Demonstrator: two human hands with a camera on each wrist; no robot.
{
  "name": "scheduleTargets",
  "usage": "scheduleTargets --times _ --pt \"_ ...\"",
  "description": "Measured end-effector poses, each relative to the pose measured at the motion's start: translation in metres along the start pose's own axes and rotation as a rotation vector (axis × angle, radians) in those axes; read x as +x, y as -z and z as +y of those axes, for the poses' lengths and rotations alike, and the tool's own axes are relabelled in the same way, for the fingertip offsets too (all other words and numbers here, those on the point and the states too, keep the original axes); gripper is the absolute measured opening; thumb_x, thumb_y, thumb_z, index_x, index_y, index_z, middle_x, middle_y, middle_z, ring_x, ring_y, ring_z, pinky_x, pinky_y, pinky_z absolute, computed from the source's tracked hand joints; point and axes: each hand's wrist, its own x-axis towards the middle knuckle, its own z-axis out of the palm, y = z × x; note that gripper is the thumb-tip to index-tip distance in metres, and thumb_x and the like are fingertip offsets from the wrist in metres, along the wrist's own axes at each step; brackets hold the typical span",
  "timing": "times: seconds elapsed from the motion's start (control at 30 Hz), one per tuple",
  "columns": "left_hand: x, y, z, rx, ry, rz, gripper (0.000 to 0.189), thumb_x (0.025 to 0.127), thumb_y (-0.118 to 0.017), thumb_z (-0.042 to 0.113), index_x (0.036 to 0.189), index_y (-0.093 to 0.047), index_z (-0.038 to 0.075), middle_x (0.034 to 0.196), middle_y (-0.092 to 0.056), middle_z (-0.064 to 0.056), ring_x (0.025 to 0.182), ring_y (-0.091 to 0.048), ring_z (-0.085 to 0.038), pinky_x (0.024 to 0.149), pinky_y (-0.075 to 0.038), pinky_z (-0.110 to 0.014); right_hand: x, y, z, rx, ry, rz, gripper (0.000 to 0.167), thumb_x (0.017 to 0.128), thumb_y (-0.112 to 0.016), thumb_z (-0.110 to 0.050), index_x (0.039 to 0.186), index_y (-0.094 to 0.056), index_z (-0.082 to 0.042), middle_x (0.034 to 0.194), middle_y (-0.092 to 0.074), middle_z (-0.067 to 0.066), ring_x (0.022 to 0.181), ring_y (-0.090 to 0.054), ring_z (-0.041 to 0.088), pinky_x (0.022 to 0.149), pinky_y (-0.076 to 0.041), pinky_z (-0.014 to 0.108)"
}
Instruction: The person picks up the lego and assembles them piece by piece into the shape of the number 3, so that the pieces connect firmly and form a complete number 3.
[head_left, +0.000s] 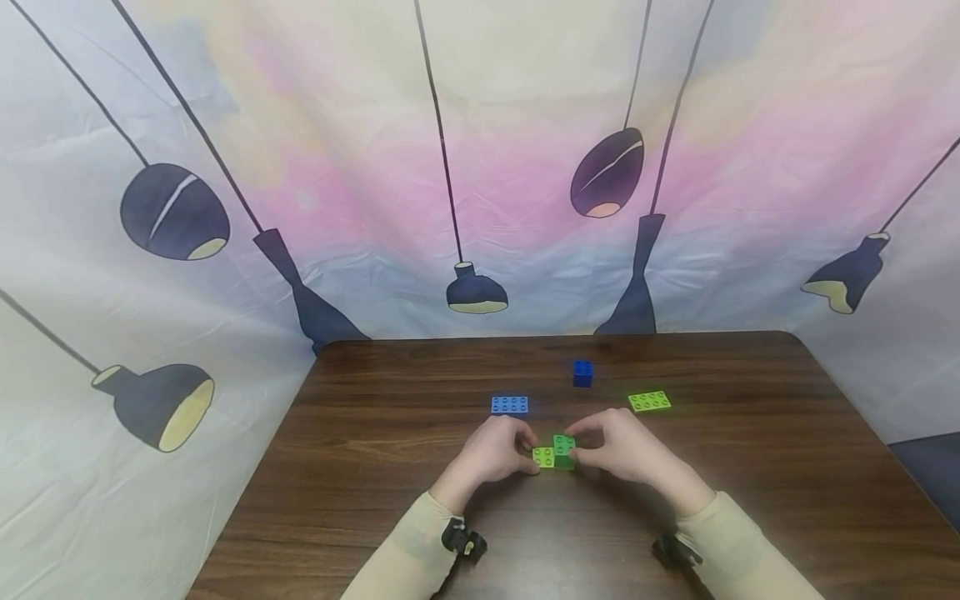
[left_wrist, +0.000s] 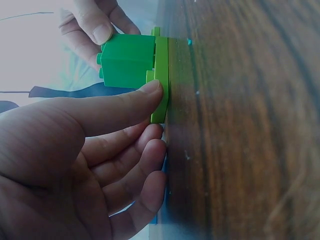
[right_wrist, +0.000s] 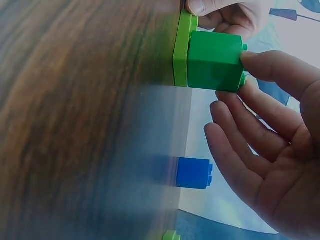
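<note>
thumb and fingers of the left hand (head_left: 495, 450) pinch the left end of a lime plate (head_left: 543, 457), low and right of centre in the head frame, with the grip narrowed to the plate's width. the right hand (head_left: 626, 446) has its thumb and a fingertip on a green block (head_left: 564, 443), which stands on the plate's right end; this grip is about as wide as the block. whether the block is pressed fully down i cannot tell.

the head view alone shows the layout beyond: a blue plate (head_left: 509, 405) just above the left hand, a blue block (head_left: 582, 373) above the hands, and a second lime plate (head_left: 649, 402) to the right, all on the brown table (head_left: 360, 500).

the left wrist view shows the thumb against the plate's side, and bare studs beside the block. the right wrist view has the blue block at lower centre, its side plain to see.
</note>
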Motion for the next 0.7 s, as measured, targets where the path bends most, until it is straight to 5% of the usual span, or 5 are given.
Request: scheduleTargets --times 0.33,0.7 --pt "0.0010 0.0003 0.0010 0.011 0.007 -0.001 0.026 0.076 -0.099 0.017 0.094 -0.081 0.015 0.086 -0.070 0.010 0.076 -0.060 -0.006 0.075 -0.052 -0.030 -0.0006 -0.0004 -0.0010 0.003 -0.009 0.003 0.024 0.090 -0.087 -0.022 0.112 -0.083 -0.016 0.111 -0.079 -0.003 0.099 -0.071 0.013 0.086 -0.060 0.044" --pt "0.0020 -0.0011 -0.0012 0.024 -0.002 0.003 0.027 0.076 -0.099 0.018 0.095 -0.081 0.015 0.086 -0.071 0.011 0.077 -0.060 -0.005 0.076 -0.053 -0.030 -0.0003 0.0015 0.0015 0.010 -0.027 -0.011 0.024 0.090 -0.088 -0.023 0.113 -0.083 -0.018 0.113 -0.079 -0.003 0.108 -0.072 0.020 0.093 -0.059 0.050"
